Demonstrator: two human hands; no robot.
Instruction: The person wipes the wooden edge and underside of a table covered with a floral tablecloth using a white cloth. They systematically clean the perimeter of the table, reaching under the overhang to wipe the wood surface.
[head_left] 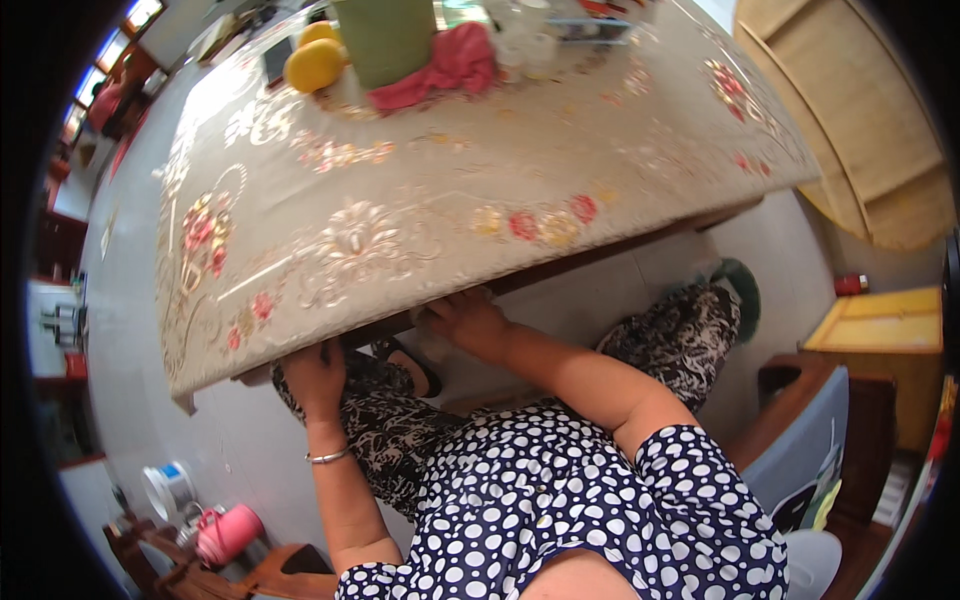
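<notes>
A table with a beige floral tablecloth [420, 225] stands in front of me. My left hand [316, 378] is at its near edge toward the left corner, its fingertips hidden by the cloth's edge, so their grip does not show. Farther right, my right hand [468, 318] reaches to the same edge with its fingers curled. Something pale and thin, perhaps plastic or cloth, shows around those fingers; its kind is unclear. A dark wooden table rail [640, 240] runs below the cloth.
On the table's far side are a green bucket [388, 40], a crimson cloth [450, 68], yellow round objects [315, 64] and clear containers [530, 45]. A round wooden board [850, 120] leans at right. A pink flask [228, 534] and white bucket [168, 490] are lower left.
</notes>
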